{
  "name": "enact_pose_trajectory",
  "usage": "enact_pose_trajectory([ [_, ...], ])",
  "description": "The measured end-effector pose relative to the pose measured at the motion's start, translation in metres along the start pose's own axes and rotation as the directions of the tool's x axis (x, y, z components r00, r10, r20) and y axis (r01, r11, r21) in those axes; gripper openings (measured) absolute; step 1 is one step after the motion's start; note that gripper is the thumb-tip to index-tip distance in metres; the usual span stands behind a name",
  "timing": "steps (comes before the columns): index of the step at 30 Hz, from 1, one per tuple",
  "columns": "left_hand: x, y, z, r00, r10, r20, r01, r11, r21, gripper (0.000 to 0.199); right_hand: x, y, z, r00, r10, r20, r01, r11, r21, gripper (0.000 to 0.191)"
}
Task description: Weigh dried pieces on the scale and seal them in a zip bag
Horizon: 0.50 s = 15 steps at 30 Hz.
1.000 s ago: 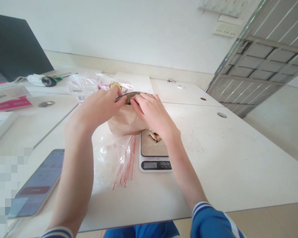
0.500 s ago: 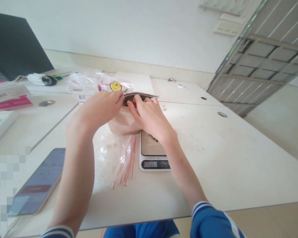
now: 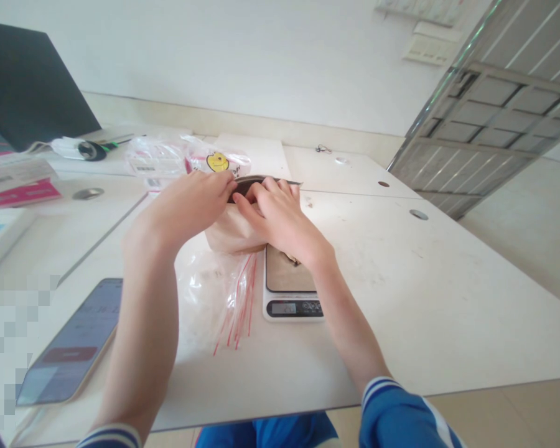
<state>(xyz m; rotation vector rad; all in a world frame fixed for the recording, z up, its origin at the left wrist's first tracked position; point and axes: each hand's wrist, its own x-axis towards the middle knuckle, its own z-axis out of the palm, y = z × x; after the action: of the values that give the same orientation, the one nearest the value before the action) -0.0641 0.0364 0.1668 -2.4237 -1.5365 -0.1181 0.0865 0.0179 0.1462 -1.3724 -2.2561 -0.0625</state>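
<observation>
Brown paper bag (image 3: 233, 231), 1, is standing upright on the white table (image 3: 424, 298), just behind 1 digital scale (image 3: 290, 285). Left hand (image 3: 191, 202) and right hand (image 3: 276, 214) are both pinching its dark top edge. Clear red-striped zip bags (image 3: 224, 298) are lying beside it, count unclear. 1 phone (image 3: 70, 348); 1 packet (image 3: 217, 163) is showing "DAY".

one head-worn view looks forward and down, close over the white table (image 3: 429, 298)
</observation>
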Motion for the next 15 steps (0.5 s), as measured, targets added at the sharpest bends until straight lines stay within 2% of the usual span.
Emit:
enact_pose_trajectory([
  [4, -0.002, 0.007, -0.009, 0.997, -0.04, 0.068, 0.042, 0.999, -0.025, 0.034, 0.0, 0.0, -0.002, 1.0, -0.013, 0.01, 0.013, 1.0, 0.014, 0.035],
  [7, -0.004, 0.008, -0.011, 0.994, -0.074, 0.084, 0.078, 0.996, -0.044, 0.031, 0.003, 0.003, 0.003, 0.999, -0.019, -0.041, 0.023, 0.996, 0.092, 0.034],
  [12, -0.005, 0.003, -0.005, 1.0, -0.021, 0.016, 0.023, 0.996, -0.088, 0.029, 0.01, 0.007, 0.013, 0.979, 0.041, -0.197, -0.001, 0.981, 0.195, 0.025],
  [15, -0.005, 0.0, -0.001, 1.0, 0.005, -0.013, -0.006, 0.998, -0.066, 0.032, 0.011, 0.009, 0.013, 0.973, 0.013, -0.229, 0.038, 0.975, 0.219, 0.02],
])
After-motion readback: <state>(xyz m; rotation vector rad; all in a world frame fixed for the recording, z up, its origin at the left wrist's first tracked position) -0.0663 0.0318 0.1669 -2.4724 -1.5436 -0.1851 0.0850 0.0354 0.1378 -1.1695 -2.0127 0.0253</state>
